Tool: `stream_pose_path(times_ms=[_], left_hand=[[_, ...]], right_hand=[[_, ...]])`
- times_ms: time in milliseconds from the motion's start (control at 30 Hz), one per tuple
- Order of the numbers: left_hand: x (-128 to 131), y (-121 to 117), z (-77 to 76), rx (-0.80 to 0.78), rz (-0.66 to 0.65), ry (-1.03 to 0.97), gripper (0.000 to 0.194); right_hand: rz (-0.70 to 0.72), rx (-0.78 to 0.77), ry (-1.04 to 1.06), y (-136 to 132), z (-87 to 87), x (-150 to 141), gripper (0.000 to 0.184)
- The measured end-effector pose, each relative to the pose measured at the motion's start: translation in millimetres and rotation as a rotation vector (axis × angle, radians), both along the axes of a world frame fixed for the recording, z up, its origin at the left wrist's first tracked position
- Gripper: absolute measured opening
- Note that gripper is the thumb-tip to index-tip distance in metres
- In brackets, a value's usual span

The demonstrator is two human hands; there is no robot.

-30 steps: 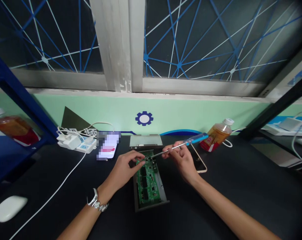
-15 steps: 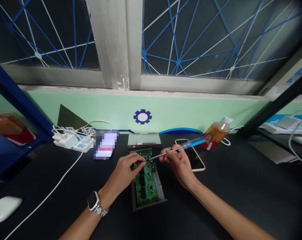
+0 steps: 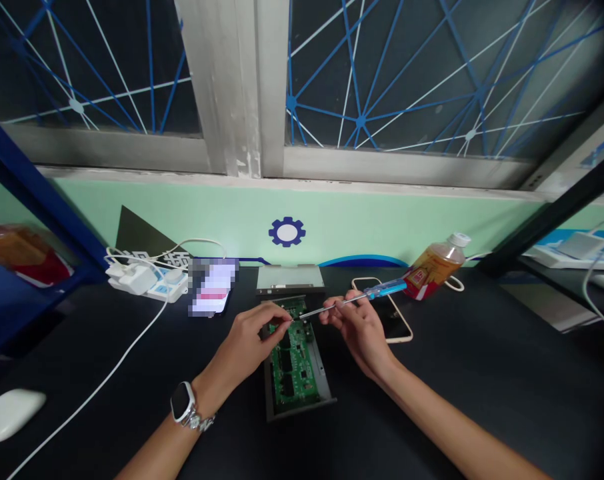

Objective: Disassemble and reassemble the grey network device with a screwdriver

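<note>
A green circuit board [image 3: 299,373] lies in an open metal tray [image 3: 325,381] on the black table. My right hand [image 3: 359,327] grips a screwdriver [image 3: 387,289] with a clear blue handle by its shaft, the handle pointing up to the right. Its tip is close to the fingertips of my left hand [image 3: 257,337], above the far part of the board. The left thumb and forefinger are pinched together there, and whatever tiny thing they hold is too small to name. A smartwatch [image 3: 182,401] is on my left wrist.
Behind the board stands a metal cover plate [image 3: 289,278]. A lit phone [image 3: 213,288] and a white power strip [image 3: 167,287] are at the left, a dark phone [image 3: 397,323] and a drink bottle [image 3: 435,267] at the right. A white mouse [image 3: 12,415] lies near left.
Both hands hold almost the same pose over the board. The screwdriver's handle has shifted very slightly, and the whole view has moved a little.
</note>
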State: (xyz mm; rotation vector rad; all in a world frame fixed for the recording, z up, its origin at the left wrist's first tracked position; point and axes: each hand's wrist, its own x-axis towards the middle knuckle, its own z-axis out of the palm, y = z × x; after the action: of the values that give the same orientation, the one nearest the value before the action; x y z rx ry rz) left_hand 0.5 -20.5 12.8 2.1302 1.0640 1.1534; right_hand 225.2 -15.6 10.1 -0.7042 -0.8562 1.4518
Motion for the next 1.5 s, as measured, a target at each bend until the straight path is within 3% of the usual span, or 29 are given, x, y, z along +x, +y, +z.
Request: stream_pose_path(times_ms=[233,500,633,933,1133,1300,1500], left_hand=[[6.3,-3.8,-3.6,-0.018,0.070,-0.065,0.010],[19.4,-9.5,-9.2,-0.236,0.116,-0.280,0.011],[16.5,-8.6,-9.7,-0.211,0.094,-0.294,0.011],[0.8,-9.6,5.0,0.122,0.007,0.019,0.014],[-40.6,7.2,14.9,0.111,0.149,0.224,0.015],[-78.3,26.4,-2.6,0.041,0.164,0.456,0.015],[-78.3,29.3,-23.3,-0.020,0.183,0.523,0.016]], right_hand=[[0.032,-0.065,0.066,-0.6,0.2,-0.7,0.029],[0.081,-0.104,0.132,-2.0,-0.3,-1.5,0.023],[0.085,-0.116,0.145,-2.0,1.5,-0.8,0.022],[0.102,-0.153,0.143,-4.7,-1.6,-3.3,0.019],[-0.024,-0.122,0.088,8.3,-2.9,9.8,0.023],[-0.015,-0.037,-0.016,8.3,1.7,12.5,0.024],[0.026,-0.030,-0.059,3.8,-3.1,8.1,0.026]])
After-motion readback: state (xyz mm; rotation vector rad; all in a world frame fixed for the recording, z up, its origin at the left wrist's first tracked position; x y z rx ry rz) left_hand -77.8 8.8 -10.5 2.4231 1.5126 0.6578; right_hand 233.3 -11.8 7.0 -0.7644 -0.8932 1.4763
